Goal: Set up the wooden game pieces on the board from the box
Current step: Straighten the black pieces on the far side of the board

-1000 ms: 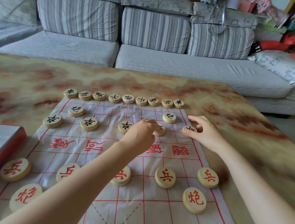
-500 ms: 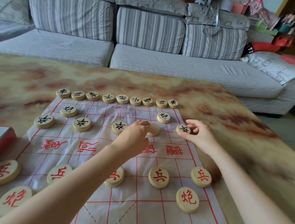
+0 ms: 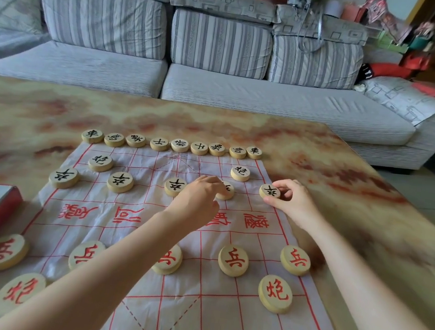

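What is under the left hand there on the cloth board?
A round wooden piece with black lettering sits under the left hand's fingertips, on the cloth board. Its character is mostly covered, so I cannot read it.

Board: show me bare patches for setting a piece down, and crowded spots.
Free: the near grid between the left red cannon and right red cannon; the strip between the two black cannons. Crowded: the black back row, and the soldier row, where left hand and right hand each hold a black soldier.
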`<action>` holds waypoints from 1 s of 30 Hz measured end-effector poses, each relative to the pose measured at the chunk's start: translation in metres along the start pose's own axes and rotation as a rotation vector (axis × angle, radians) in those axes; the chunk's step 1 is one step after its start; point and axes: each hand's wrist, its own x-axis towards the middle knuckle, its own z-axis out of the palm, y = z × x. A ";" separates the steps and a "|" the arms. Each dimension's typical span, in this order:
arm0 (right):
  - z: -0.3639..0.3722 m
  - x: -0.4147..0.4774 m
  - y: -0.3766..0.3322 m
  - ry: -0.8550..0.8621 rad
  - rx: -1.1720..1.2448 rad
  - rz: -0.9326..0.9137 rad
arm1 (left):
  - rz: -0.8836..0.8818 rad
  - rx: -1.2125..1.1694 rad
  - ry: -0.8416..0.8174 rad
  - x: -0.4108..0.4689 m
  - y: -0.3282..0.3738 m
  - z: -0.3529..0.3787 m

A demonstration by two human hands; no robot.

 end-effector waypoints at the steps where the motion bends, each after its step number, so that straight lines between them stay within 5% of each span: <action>1: 0.000 0.000 0.000 -0.001 -0.003 0.000 | 0.003 -0.006 0.002 0.000 0.000 0.000; 8: -0.005 0.015 -0.013 -0.015 0.021 -0.018 | -0.018 -0.126 0.021 0.005 -0.002 -0.005; 17: 0.029 0.057 -0.036 -0.297 -0.135 -0.095 | -0.263 -0.056 0.250 -0.001 -0.062 -0.058; 24: 0.038 0.059 -0.038 -0.232 -0.012 -0.072 | -0.557 0.028 0.353 -0.044 -0.158 -0.107; 30: 0.043 0.056 -0.043 -0.175 -0.028 -0.090 | -0.550 -0.014 0.273 -0.051 -0.172 -0.108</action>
